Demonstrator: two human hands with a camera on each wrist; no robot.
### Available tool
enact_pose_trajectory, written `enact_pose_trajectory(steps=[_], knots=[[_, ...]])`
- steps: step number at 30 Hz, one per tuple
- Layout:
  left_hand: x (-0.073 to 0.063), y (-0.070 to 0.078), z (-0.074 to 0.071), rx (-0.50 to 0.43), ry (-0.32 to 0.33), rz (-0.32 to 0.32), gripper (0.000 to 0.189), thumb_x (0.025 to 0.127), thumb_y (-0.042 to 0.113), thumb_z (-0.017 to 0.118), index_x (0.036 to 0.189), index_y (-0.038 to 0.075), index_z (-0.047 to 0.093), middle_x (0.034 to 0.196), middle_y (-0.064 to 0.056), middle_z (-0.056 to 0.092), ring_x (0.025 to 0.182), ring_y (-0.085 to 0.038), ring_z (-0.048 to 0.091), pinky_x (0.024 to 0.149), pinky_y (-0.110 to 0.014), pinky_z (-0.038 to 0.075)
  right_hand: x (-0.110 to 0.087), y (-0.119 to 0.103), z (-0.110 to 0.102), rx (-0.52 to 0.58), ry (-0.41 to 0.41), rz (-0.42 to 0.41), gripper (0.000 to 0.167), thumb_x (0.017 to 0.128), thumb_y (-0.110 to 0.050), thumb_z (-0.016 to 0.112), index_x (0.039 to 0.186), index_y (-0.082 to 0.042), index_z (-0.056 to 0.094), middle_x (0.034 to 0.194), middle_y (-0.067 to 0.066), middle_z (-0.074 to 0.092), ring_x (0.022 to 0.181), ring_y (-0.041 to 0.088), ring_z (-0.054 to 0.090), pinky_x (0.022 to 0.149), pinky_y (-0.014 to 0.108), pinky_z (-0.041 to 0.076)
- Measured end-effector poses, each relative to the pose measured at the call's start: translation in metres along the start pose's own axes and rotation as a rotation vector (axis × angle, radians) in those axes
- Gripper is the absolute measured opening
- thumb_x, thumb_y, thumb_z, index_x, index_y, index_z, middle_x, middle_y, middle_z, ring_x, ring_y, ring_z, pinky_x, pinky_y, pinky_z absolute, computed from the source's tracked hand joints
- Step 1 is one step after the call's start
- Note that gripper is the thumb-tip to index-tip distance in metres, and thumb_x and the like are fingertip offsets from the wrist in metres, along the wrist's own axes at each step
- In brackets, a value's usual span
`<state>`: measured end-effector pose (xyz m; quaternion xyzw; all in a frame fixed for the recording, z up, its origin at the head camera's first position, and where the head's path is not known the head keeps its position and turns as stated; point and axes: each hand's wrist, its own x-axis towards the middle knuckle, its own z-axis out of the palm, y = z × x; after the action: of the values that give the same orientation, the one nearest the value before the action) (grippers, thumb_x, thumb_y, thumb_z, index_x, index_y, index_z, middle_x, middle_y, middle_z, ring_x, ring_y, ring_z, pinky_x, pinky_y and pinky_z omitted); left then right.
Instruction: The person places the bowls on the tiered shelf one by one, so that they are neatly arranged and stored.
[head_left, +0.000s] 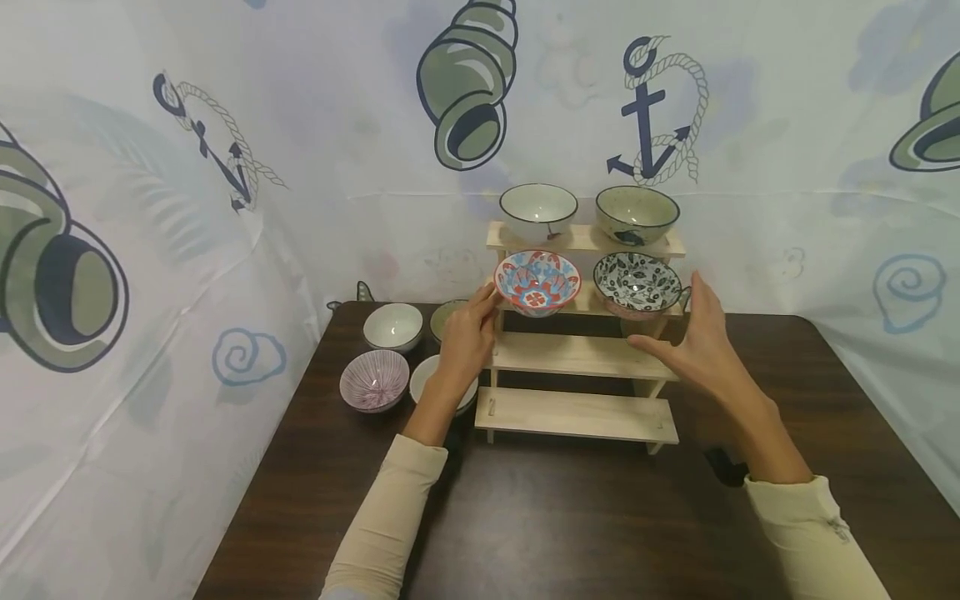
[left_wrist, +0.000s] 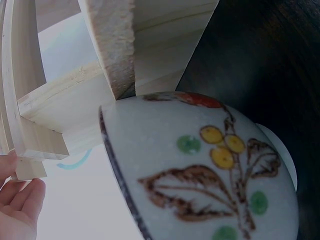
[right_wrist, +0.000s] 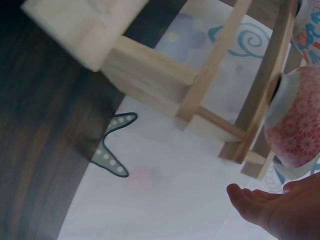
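Observation:
My left hand (head_left: 468, 333) is at the left end of the upper-middle shelf of a wooden tiered stand (head_left: 577, 354); in the left wrist view, its thumb and fingertips pinch the shelf's end. Beside those fingers sits a red-and-blue patterned bowl (head_left: 537, 283). To the right, my right hand (head_left: 705, 346) is spread, thumb apart from fingers, holding nothing. It stands just off a black-and-white floral bowl (head_left: 637, 283) on the same shelf. That bowl's pinkish outside (right_wrist: 299, 117) shows in the right wrist view, above my fingers.
Two bowls, one white (head_left: 538, 208) and one greenish (head_left: 636, 212), stand on the top shelf. Left of the stand, several bowls sit on the dark table (head_left: 570, 517), including a purple-striped bowl (head_left: 375, 381) and a white bowl (head_left: 393, 327). Printed cloth (head_left: 315, 125) hangs behind.

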<state>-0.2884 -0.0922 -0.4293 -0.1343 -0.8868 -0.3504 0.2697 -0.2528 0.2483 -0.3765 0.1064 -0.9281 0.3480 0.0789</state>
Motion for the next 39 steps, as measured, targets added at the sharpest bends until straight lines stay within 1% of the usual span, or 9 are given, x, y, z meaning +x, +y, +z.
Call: enact_pose_trajectory(steps=[7, 14, 24, 27, 29, 31, 34, 36, 39], knots=[[0.000, 0.000, -0.001, -0.017, -0.013, -0.007, 0.032, 0.102, 0.006, 0.061, 0.133, 0.006, 0.070, 0.147, -0.012, 0.061, 0.136, -0.032, 0.059, 0.109, -0.052, 0.051, -0.009, 0.015, 0.002, -0.011, -0.019, 0.028, 0.129, 0.087, -0.051, 0.078, 0.163, -0.004, -0.016, 0.169, 0.033, -0.007, 0.155, 0.058, 0.000, 0.117, 0.079, 0.015], [0.000, 0.002, -0.002, -0.015, -0.005, 0.000, 0.031, 0.102, 0.005, 0.062, 0.132, 0.005, 0.070, 0.146, -0.013, 0.062, 0.135, -0.033, 0.060, 0.109, -0.052, 0.051, -0.016, 0.025, 0.008, -0.013, -0.056, 0.084, 0.129, 0.088, -0.055, 0.075, 0.163, -0.005, -0.019, 0.169, 0.034, -0.008, 0.154, 0.060, 0.000, 0.115, 0.081, 0.017], [0.001, 0.000, 0.000, 0.003, -0.006, -0.001, 0.032, 0.101, 0.005, 0.062, 0.133, 0.006, 0.070, 0.146, -0.010, 0.062, 0.135, -0.032, 0.060, 0.109, -0.053, 0.051, -0.022, 0.045, 0.025, 0.012, -0.154, 0.161, 0.120, 0.096, -0.058, 0.062, 0.158, 0.008, -0.017, 0.165, 0.040, -0.010, 0.153, 0.062, -0.001, 0.118, 0.078, 0.016], [0.000, 0.000, 0.000, 0.011, -0.013, -0.005, 0.033, 0.101, 0.005, 0.061, 0.133, 0.006, 0.070, 0.146, -0.009, 0.062, 0.136, -0.032, 0.060, 0.108, -0.053, 0.051, -0.022, 0.050, 0.030, 0.023, -0.187, 0.158, 0.115, 0.099, -0.057, 0.058, 0.159, 0.007, -0.017, 0.165, 0.040, -0.008, 0.153, 0.062, 0.000, 0.117, 0.078, 0.016], [-0.001, -0.001, -0.001, 0.013, -0.020, -0.005, 0.033, 0.101, 0.005, 0.061, 0.134, 0.006, 0.069, 0.147, -0.009, 0.062, 0.136, -0.032, 0.060, 0.109, -0.053, 0.051, -0.023, 0.052, 0.032, 0.035, -0.197, 0.134, 0.108, 0.102, -0.054, 0.055, 0.161, 0.005, -0.015, 0.166, 0.040, -0.005, 0.153, 0.061, 0.002, 0.117, 0.078, 0.017], [-0.001, 0.000, -0.002, 0.018, -0.034, -0.004, 0.034, 0.102, 0.006, 0.060, 0.135, 0.007, 0.068, 0.148, -0.009, 0.061, 0.137, -0.032, 0.059, 0.109, -0.054, 0.050, -0.023, 0.054, 0.034, 0.037, -0.198, 0.090, 0.098, 0.105, -0.050, 0.051, 0.162, 0.006, -0.008, 0.166, 0.040, 0.001, 0.153, 0.061, 0.006, 0.116, 0.078, 0.018], [0.000, -0.001, -0.004, 0.021, -0.084, -0.013, 0.037, 0.105, 0.010, 0.058, 0.141, 0.009, 0.064, 0.152, -0.009, 0.057, 0.141, -0.031, 0.055, 0.112, -0.055, 0.048, -0.024, 0.056, 0.037, 0.023, -0.208, 0.042, 0.085, 0.109, -0.045, 0.043, 0.161, 0.010, 0.004, 0.165, 0.041, 0.010, 0.152, 0.060, 0.012, 0.116, 0.077, 0.019], [0.000, 0.000, -0.008, 0.015, -0.130, -0.033, 0.041, 0.106, 0.012, 0.057, 0.146, 0.010, 0.058, 0.156, -0.007, 0.053, 0.143, -0.031, 0.053, 0.114, -0.055, 0.046, -0.024, 0.056, 0.039, 0.013, -0.211, 0.027, 0.081, 0.111, -0.044, 0.040, 0.160, 0.012, 0.010, 0.164, 0.041, 0.014, 0.151, 0.060, 0.015, 0.116, 0.076, 0.020], [-0.005, 0.003, -0.015, -0.019, -0.191, -0.081, 0.049, 0.107, 0.015, 0.055, 0.155, 0.012, 0.048, 0.164, -0.004, 0.043, 0.147, -0.031, 0.048, 0.118, -0.052, 0.042, -0.025, 0.056, 0.041, 0.021, -0.213, 0.034, 0.080, 0.111, -0.045, 0.038, 0.161, 0.011, 0.011, 0.164, 0.040, 0.015, 0.151, 0.060, 0.017, 0.116, 0.076, 0.021]])
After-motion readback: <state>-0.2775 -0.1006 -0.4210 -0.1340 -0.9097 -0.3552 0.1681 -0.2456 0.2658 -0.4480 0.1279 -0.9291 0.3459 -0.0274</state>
